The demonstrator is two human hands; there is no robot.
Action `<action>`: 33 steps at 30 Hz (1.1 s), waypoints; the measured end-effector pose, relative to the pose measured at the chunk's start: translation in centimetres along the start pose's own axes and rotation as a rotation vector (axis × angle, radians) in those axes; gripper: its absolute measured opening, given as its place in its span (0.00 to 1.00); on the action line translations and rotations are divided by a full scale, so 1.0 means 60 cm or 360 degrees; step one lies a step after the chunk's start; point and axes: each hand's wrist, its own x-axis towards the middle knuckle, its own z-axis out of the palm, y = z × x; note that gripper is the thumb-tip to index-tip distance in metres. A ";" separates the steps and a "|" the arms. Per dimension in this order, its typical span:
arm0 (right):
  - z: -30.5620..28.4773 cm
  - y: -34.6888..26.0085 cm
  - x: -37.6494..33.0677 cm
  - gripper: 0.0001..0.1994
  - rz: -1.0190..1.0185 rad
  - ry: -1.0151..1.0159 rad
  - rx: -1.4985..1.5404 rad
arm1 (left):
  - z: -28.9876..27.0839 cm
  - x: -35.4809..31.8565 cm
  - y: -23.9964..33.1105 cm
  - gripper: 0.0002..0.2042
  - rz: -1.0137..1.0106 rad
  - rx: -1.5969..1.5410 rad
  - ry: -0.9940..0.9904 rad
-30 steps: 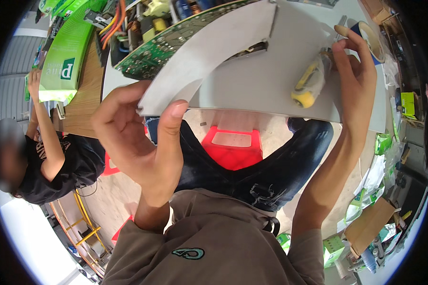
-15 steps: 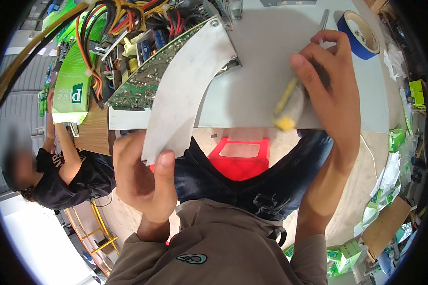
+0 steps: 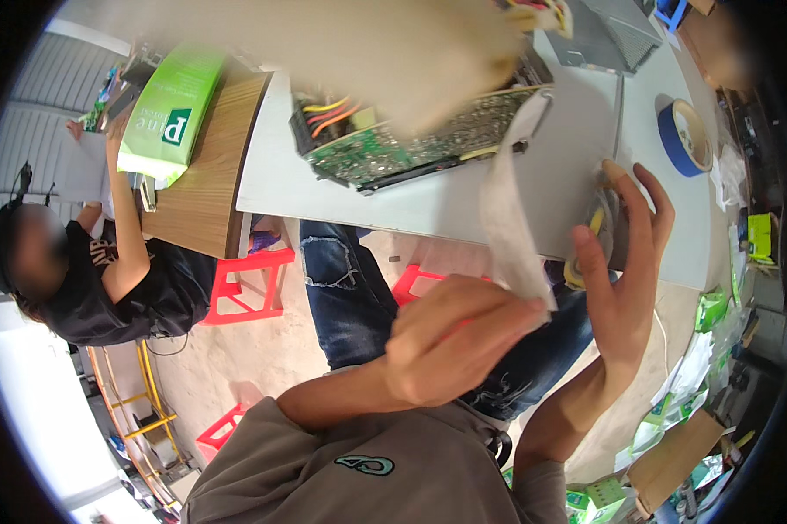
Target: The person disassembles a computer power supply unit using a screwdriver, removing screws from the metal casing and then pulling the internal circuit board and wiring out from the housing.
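My left hand pinches the lower end of a thin white sheet, bent and seen nearly edge-on. Its far end reaches the right corner of a green circuit board; whether it is fastened there I cannot tell. Wires and components sit behind the board on the grey table. At the table's front right, my right hand curls around a screwdriver with a clear and yellow handle, its thin shaft pointing away from me. A large blurred pale shape hides part of the board's far side; I cannot make out what it is.
A roll of blue tape lies on the right of the table, and a grey metal casing at the back. A green package stands on the wooden table at left, where another person works. Red stools stand below.
My left hand has moved right with the white sheet, which has turned edge-on. The circuit board now appears further right and turned. The blurred pale shape has come in at the top.
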 end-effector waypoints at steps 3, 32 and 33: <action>0.017 0.009 0.003 0.25 -0.0077 0.0056 0.0018 | 0.033 0.008 -0.007 0.17 0.0040 -0.0188 0.0072; 0.041 -0.008 -0.070 0.17 -0.0105 0.0509 0.0978 | 0.084 0.006 -0.015 0.16 -0.0105 -0.0356 0.0244; 0.042 -0.006 -0.069 0.17 -0.0058 0.0550 0.0937 | 0.080 0.001 -0.013 0.16 -0.0160 -0.0375 0.0221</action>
